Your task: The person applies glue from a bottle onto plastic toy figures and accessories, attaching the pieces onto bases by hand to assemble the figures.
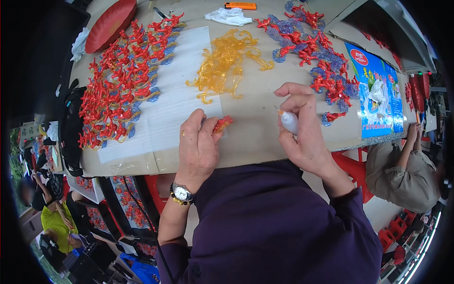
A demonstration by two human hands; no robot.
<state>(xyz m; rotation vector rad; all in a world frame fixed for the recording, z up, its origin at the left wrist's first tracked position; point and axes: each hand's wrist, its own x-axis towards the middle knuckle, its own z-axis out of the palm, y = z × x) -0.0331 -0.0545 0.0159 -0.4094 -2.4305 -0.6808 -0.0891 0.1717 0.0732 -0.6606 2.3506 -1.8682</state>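
Observation:
My left hand (197, 147), with a ring and a wristwatch, pinches a small red plastic figure (222, 124) with a little yellow on it, near the table's front edge. In my right hand (307, 132) is a small white squeeze bottle (289, 122) with an orange collar and a thin needle tip pointing up and left, apart from the figure. Beyond my hands lies a heap of clear yellow curled plastic parts (222, 64). Red figures on clear blue bases (333, 87) lie loosely at the right. At the left, red, blue and yellow figures (118, 90) are packed close together.
A white foam sheet (182, 61) lies under part of the left group. Around the far side are a red plate (111, 24), crumpled tissue (228, 17) and an orange cutter (240, 6). A blue printed sheet (378, 94) lies at the right, near another person (402, 165).

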